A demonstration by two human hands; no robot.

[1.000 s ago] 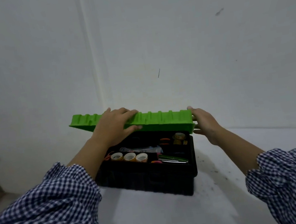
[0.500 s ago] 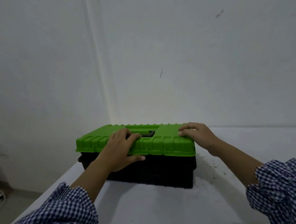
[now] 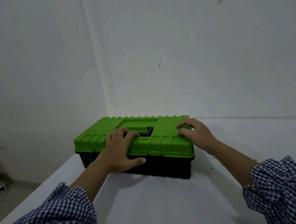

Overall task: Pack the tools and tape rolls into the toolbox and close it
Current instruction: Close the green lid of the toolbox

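While the closed toolbox (image 3: 169, 167) sits on the surface (image 3: 155, 204), left hand (image 3: 116, 151) and right hand (image 3: 195, 133) press its lid (image 3: 166, 141), fingers (image 3: 121, 134) spread, gripping nothing; uneven pressure may leave one side unseated, likely unlatched.

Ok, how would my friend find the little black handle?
Look at the white table by the room's corner; a toolbox with a black base and a green lid sits on it. In a sunken patch in the middle of the lid lies the handle, right beside the fingertips of the left hand. It is the only black thing on the green top.
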